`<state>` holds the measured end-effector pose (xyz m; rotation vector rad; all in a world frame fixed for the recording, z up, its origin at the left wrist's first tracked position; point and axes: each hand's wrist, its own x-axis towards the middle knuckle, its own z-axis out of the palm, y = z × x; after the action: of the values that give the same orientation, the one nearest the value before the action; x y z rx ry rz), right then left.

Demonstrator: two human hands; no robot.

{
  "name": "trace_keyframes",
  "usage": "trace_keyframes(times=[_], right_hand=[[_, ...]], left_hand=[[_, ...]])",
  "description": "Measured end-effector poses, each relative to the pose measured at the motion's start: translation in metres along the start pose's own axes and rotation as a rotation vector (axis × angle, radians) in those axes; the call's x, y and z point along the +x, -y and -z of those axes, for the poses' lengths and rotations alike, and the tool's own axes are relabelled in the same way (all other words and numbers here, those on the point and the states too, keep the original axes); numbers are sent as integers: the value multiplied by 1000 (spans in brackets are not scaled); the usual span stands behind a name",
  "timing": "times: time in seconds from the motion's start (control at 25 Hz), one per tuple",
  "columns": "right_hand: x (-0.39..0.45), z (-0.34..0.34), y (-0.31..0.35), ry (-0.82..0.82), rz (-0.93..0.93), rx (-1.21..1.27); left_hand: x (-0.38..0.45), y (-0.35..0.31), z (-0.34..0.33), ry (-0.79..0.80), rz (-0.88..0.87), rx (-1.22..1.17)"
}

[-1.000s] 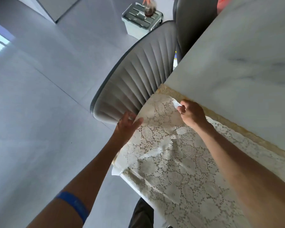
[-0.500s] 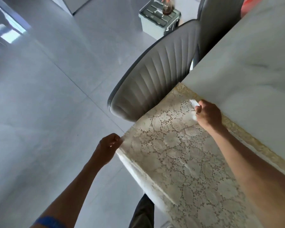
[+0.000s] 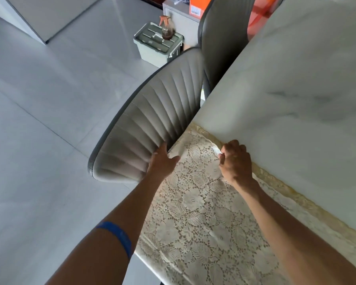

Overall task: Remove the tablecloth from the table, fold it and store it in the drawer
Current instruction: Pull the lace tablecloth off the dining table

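I see the cloth (image 3: 195, 204), cream lace with leaf and flower pattern, lying folded along the near edge of the surface (image 3: 296, 99), which is white marble with grey veins; a gold-toned border of the cloth runs along the line where lace meets bare marble. My left hand (image 3: 162, 161) is at the cloth's far corner by the surface edge, thumb spread to the right on top of the lace, fingers going down past the edge out of sight, so I cannot tell for sure whether they pinch the corner or only press it; it looks like a grip on the corner. My right hand (image 3: 235, 161) is a fist, fingers curled tight on the cloth's folded edge just beside the gold border, a bit of white fabric showing at the knuckles. The two hands are near each other, both at the far end of the cloth. A blue band (image 3: 116, 236) sits on my left forearm. A grey ribbed chair (image 3: 150, 122) is tucked against the surface edge, its back touching or just beside my left hand. A second, darker chair (image 3: 222, 38) stands behind it. On the floor (image 3: 39, 130) further off is a grey-green box (image 3: 156, 46) with a glass bottle (image 3: 167, 32) on its lid.
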<state>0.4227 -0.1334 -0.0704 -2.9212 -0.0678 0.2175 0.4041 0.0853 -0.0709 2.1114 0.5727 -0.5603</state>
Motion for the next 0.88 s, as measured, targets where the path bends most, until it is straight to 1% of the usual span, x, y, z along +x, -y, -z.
trace_keyframes(times=[0.04,0.12,0.16,0.2,0.28,0.32,0.36,0.44,0.48,0.56,0.6,0.68,0.72,0.76,0.8,0.88], right_hand=[[-2,0,-2,9,-30,-5],[-10,5,-4,31,-111,13],[-16,7,-6,35,-129,15],[-22,9,-7,39,-126,6],[-32,13,-8,65,-91,39],[-35,16,-9,95,-92,117],[-36,19,-8,137,-103,211],[-43,23,-5,254,-114,324],[-45,23,-6,303,-119,342],[-62,23,-8,348,-131,387],[-74,26,-7,335,-149,470],[-93,42,-4,311,-257,774],[-103,53,-3,355,-313,934],[-114,65,-1,453,-349,1060],[-125,78,1,570,-345,1124],[-160,106,10,756,-266,1133]], left_hand=[[6,-4,-4,-52,1,12],[3,-3,-7,-189,-66,96],[-3,1,-6,-237,-112,122],[-8,5,-5,-249,-144,121],[-18,13,-3,-189,-171,87],[-22,16,-2,-151,-176,78],[-24,16,-2,-109,-165,63],[-27,18,-5,34,-144,48],[-27,16,-6,92,-171,96],[-41,17,-7,127,-252,126],[-53,17,-4,134,-298,91],[-82,21,4,128,-427,50],[-102,26,9,116,-487,51],[-123,30,16,102,-525,52],[-145,33,25,84,-567,53],[-190,40,41,51,-637,76]])
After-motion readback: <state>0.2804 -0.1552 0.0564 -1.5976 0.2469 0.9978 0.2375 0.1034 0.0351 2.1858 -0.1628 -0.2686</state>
